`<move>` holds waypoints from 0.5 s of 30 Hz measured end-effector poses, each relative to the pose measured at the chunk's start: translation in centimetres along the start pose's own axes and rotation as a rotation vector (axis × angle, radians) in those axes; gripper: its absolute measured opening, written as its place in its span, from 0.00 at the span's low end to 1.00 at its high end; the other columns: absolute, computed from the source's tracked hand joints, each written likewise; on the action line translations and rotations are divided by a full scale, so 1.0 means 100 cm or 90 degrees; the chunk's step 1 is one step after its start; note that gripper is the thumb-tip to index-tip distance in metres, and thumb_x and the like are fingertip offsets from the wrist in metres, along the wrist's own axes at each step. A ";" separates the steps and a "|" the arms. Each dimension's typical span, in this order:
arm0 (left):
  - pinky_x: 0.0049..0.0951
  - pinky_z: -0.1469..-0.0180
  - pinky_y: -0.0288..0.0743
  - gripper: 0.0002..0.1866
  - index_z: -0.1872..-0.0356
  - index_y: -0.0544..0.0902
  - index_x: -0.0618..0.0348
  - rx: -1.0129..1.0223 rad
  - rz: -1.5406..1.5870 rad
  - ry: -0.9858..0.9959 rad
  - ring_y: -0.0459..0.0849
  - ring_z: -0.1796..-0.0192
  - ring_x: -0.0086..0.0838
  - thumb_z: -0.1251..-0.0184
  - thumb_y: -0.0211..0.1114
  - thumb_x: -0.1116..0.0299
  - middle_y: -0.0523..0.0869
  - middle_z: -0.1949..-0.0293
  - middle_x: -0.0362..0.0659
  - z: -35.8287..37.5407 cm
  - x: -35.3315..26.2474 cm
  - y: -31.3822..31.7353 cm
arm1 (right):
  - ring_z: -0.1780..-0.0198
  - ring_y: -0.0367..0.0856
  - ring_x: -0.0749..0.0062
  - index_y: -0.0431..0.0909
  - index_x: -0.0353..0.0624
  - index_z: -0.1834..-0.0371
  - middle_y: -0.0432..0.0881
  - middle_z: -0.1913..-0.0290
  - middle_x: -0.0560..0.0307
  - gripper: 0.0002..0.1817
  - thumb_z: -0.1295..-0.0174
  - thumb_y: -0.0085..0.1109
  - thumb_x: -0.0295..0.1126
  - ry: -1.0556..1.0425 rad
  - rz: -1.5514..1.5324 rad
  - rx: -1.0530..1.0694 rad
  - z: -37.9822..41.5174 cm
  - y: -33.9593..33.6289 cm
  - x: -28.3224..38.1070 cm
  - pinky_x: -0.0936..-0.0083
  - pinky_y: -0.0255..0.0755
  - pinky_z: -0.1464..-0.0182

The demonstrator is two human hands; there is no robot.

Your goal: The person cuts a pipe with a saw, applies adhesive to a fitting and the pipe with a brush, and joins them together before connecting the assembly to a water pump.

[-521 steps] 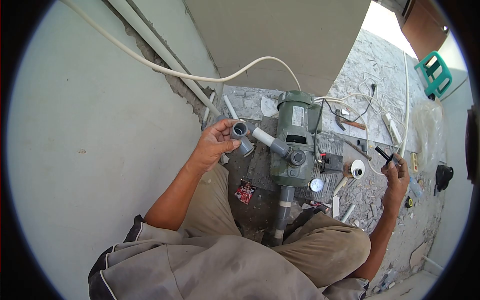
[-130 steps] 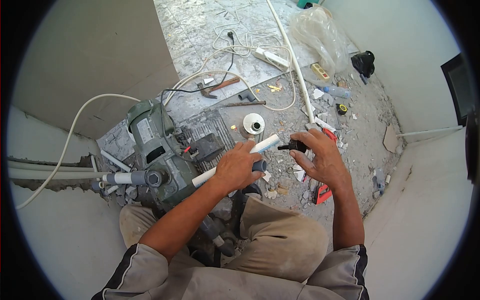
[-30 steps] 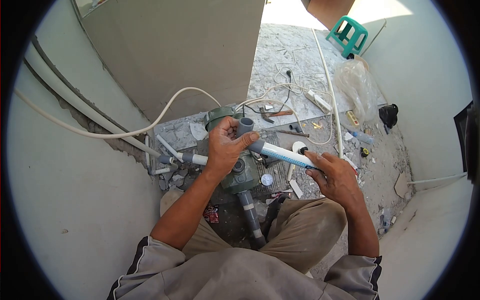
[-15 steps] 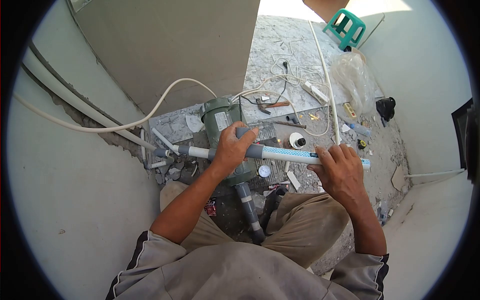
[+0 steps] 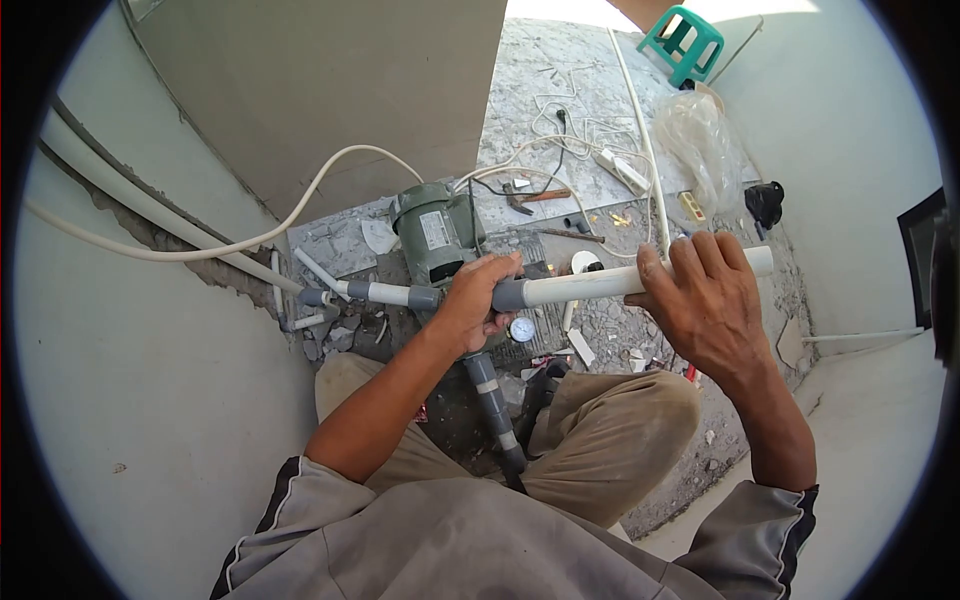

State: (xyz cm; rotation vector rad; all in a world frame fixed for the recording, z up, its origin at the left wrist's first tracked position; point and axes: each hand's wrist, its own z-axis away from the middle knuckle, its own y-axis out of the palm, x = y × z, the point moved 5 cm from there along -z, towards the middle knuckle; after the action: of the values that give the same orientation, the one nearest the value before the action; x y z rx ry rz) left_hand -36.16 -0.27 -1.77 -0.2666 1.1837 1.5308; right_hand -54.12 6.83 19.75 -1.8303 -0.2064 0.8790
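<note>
My left hand (image 5: 474, 300) is closed round a grey pipe fitting over the green pump (image 5: 434, 232). A white pipe (image 5: 590, 286) runs from the fitting's grey collar to the right, tilted slightly upward. Near its free end, my right hand (image 5: 706, 302) wraps round it from above. On the fitting's left, a shorter white pipe (image 5: 388, 293) with grey joints leads toward the wall. Below my left hand is a round pressure gauge (image 5: 522, 329). A grey pipe (image 5: 489, 396) with white bands runs down from the pump between my legs.
Behind lie a hammer (image 5: 542, 196), a white power strip (image 5: 622, 172) and a long thin white pipe (image 5: 641, 120). A green stool (image 5: 683, 45), clear plastic bag (image 5: 695, 145) and black bag (image 5: 764, 204) are at the upper right. Rubble covers the floor.
The right end of the white pipe has risen with my right hand. The pipe has turned, so its blue print no longer shows. My left hand has shifted its hold on the fitting.
</note>
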 end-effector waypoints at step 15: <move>0.25 0.88 0.57 0.26 0.65 0.81 0.57 0.185 -0.122 -0.083 0.68 0.89 0.22 0.18 0.49 0.45 0.73 0.86 0.37 -0.023 0.052 0.067 | 0.65 0.87 0.71 0.88 0.46 0.65 0.87 0.71 0.54 0.19 0.35 0.69 0.52 -0.058 0.173 0.452 -0.052 -0.040 -0.015 0.67 0.80 0.53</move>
State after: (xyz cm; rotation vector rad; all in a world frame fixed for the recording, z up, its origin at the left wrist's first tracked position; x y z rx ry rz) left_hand -44.52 2.03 -3.02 -0.0816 1.2212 1.1760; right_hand -50.73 3.99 24.88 -1.1662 0.2793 1.0555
